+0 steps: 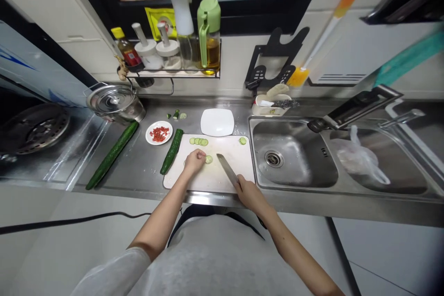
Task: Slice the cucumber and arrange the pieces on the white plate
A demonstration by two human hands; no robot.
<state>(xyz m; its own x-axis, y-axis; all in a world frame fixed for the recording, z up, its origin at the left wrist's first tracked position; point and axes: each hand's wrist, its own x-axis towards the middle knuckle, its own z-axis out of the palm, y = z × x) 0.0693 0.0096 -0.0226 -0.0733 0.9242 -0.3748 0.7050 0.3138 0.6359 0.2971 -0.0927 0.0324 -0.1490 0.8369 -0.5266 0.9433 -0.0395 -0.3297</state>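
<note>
Square plate (217,122) behind cutting board (210,181)

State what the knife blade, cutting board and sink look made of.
Knife blade: metal, probably steel, with a grey sheen. Cutting board: probably plastic, matte white, no wood grain visible. Sink: likely stainless steel, satin, showing soft grey reflections.

head-worn view: faces forward and down, wearer's shirt (194,259) nearest, counter (138,166) just beyond.
</note>
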